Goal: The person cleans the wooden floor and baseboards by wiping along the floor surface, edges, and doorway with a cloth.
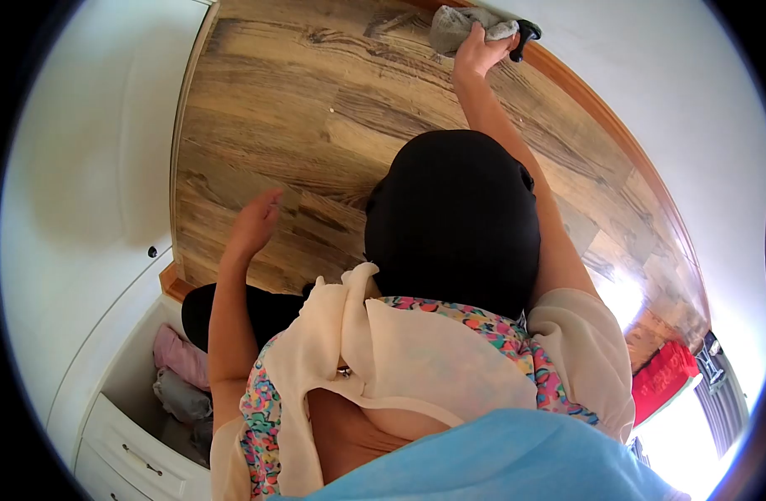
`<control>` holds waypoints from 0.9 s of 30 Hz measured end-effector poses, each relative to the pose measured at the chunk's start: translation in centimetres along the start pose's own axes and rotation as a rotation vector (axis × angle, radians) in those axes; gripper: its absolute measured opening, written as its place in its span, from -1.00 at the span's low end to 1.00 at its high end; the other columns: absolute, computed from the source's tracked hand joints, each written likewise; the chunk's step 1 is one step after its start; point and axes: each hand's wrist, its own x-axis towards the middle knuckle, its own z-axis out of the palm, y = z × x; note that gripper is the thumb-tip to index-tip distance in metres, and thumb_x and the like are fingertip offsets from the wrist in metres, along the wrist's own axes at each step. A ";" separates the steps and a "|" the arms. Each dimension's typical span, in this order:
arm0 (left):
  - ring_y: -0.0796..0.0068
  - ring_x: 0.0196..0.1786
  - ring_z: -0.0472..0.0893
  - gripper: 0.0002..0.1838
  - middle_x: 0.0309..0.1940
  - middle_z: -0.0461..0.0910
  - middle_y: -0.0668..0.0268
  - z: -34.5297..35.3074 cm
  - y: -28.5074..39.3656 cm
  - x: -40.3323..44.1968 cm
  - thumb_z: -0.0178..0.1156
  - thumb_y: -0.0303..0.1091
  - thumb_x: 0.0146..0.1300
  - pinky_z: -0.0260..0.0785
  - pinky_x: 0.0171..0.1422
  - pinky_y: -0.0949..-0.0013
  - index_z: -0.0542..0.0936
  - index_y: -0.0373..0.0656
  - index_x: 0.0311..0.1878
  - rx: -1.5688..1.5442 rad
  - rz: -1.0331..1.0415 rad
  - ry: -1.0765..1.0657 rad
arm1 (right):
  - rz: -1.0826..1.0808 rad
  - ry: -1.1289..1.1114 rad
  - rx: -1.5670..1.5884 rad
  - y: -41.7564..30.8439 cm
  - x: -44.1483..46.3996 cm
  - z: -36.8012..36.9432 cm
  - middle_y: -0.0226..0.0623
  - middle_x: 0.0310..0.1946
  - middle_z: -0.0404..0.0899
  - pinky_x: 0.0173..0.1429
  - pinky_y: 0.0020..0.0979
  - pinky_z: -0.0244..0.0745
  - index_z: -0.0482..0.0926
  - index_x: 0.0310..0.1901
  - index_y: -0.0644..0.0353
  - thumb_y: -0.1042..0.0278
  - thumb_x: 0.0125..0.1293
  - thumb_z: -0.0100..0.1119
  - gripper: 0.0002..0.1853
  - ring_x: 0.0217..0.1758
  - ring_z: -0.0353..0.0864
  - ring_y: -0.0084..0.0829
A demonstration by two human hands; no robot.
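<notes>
My right hand (478, 53) reaches far forward and is closed on a grey cloth (458, 30), pressed low against the wooden baseboard at the top. Right beside that hand, a small black fitting (526, 38) with a rounded end stands by the wall; part of the cloth touches or nearly touches it. My left hand (259, 222) hangs above the floor on the left, holding nothing, its fingers loosely stretched out. Between my arms is my bent knee (454, 217) in black cloth.
The wood-patterned floor (316, 108) runs up to a baseboard (625, 142) and white wall (667, 92). A white door panel (91, 150) is on the left. Below it, an open compartment holds a pink cloth (181, 355) above white drawers (141, 451). A red cloth item (665, 380) lies right.
</notes>
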 end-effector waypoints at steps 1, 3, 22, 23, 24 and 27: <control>0.03 0.14 0.58 -0.57 0.11 0.58 0.04 0.0 -0.1 0.0 -0.01 -0.42 0.36 0.42 0.19 0.19 0.46 -0.17 0.28 0.002 0.000 0.001 | 0.000 0.000 0.002 -0.5 -0.3 0.3 0.10 0.51 -0.19 0.48 -0.07 0.00 -0.31 0.56 0.08 0.28 0.37 0.21 -0.03 0.54 -0.04 0.03; 0.03 0.15 0.58 -0.58 0.09 0.59 0.03 0.3 -0.6 -0.1 -0.01 -0.42 0.36 0.41 0.20 0.20 0.47 -0.18 0.27 -0.003 0.017 0.035 | 0.069 -0.051 -0.154 -1.7 -1.3 0.7 0.14 0.49 -0.06 0.45 -0.03 0.10 -0.26 0.56 0.08 0.27 0.36 0.22 -0.05 0.52 0.01 0.07; -0.02 0.18 0.55 -0.57 0.12 0.57 0.00 0.4 -0.9 0.5 -0.05 -0.39 0.38 0.39 0.23 0.14 0.45 -0.18 0.30 0.025 0.018 -0.004 | 0.358 0.112 0.659 -0.8 0.2 -1.6 -0.32 0.15 0.43 0.30 -0.20 0.23 0.34 0.28 0.05 0.18 0.40 0.15 -0.54 0.17 0.38 -0.28; -0.02 0.18 0.55 -0.57 0.12 0.58 0.00 0.4 -0.7 0.4 -0.05 -0.39 0.38 0.39 0.23 0.14 0.46 -0.18 0.29 0.045 0.011 0.001 | 0.372 0.155 0.650 -1.3 0.0 -1.4 -0.34 0.13 0.45 0.28 -0.24 0.23 0.37 0.24 0.06 0.17 0.42 0.14 -0.58 0.15 0.39 -0.30; -0.01 0.18 0.55 -0.57 0.12 0.58 0.00 0.4 -0.6 0.3 -0.04 -0.39 0.38 0.39 0.23 0.14 0.46 -0.18 0.29 0.065 0.005 0.004 | 0.387 0.200 0.640 -1.8 -0.2 -1.3 -0.35 0.12 0.47 0.27 -0.27 0.23 0.40 0.20 0.07 0.16 0.45 0.13 -0.63 0.14 0.40 -0.33; 0.01 0.17 0.57 -0.57 0.11 0.59 0.00 0.7 -1.3 0.3 -0.03 -0.40 0.37 0.40 0.22 0.15 0.47 -0.20 0.28 0.037 0.047 0.017 | 0.324 0.229 0.686 1.6 2.0 -0.5 -0.34 0.13 0.47 0.26 -0.21 0.23 0.39 0.19 0.07 0.13 0.46 0.14 -0.63 0.13 0.42 -0.31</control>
